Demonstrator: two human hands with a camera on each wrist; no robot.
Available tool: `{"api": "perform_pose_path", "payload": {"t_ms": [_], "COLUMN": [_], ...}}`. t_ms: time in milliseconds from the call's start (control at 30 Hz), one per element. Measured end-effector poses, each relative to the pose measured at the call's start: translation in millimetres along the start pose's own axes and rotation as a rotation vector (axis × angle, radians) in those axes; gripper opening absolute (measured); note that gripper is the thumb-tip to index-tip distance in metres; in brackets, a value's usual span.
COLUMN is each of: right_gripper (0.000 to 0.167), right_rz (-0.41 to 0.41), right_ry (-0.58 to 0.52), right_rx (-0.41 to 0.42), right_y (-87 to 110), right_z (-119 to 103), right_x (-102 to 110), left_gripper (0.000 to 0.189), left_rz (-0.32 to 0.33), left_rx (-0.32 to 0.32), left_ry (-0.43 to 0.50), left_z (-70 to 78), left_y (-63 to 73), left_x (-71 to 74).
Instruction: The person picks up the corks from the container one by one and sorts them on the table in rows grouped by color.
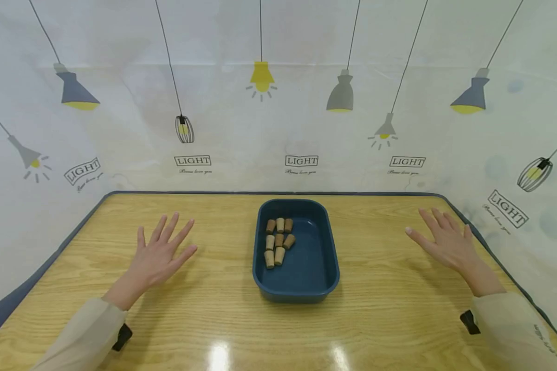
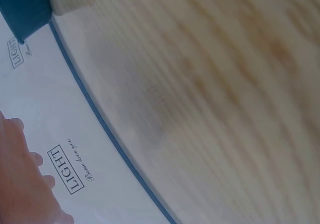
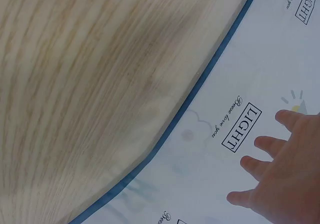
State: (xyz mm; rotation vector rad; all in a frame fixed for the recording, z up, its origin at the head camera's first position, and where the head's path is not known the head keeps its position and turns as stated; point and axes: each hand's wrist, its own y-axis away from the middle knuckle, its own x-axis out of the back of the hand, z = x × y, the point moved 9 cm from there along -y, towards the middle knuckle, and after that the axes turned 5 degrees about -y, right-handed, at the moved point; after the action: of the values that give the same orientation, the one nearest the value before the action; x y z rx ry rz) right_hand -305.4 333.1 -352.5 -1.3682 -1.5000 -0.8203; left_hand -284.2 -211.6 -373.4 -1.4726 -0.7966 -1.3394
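A dark blue rectangular tray (image 1: 313, 275) with rounded corners stands mid-table. Several tapered cork stoppers (image 1: 279, 240), some light and some darker brown, lie grouped in its left part. To the left of the tray, my left hand (image 1: 160, 255) is held over the table with fingers spread, holding nothing. My right hand (image 1: 447, 245) is on the other side, its fingers also spread and nothing in them. Neither hand touches the tray. In the left wrist view only part of the left hand (image 2: 25, 179) shows, and a corner of the tray (image 2: 25, 6). The right wrist view shows the right hand (image 3: 285, 171).
The wood-grain table (image 1: 204, 309) has a dark blue edge along its back and sides. Behind it rises a pale backdrop (image 1: 232, 113) printed with hanging lamps and the word LIGHT. Both forearms wear light sleeves (image 1: 81, 337) with a dark strap piece beneath.
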Motion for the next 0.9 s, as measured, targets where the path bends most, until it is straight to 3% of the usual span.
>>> {"api": "perform_pose_path", "payload": {"t_ms": [467, 700, 900], "right_gripper": [0.071, 0.064, 0.063], "right_rz": [0.043, 0.100, 0.079], "right_ry": [0.002, -0.105, -0.203], "right_rx": [0.049, 0.138, 0.145], "right_y": [-3.7, -11.6, -20.4], "right_z": [-2.6, -11.7, -21.4], "right_x": [3.9, 11.9, 16.5], "left_gripper": [0.066, 0.068, 0.068], "left_rz": [0.015, 0.016, 0.018], "left_rx": [-0.022, -0.073, -0.135], "left_ry": [-0.005, -0.005, -0.002], "left_z": [6.6, 25.4, 48.3], "left_y": [-1.3, -4.2, -6.1], "left_x": [4.2, 5.9, 6.1]}}
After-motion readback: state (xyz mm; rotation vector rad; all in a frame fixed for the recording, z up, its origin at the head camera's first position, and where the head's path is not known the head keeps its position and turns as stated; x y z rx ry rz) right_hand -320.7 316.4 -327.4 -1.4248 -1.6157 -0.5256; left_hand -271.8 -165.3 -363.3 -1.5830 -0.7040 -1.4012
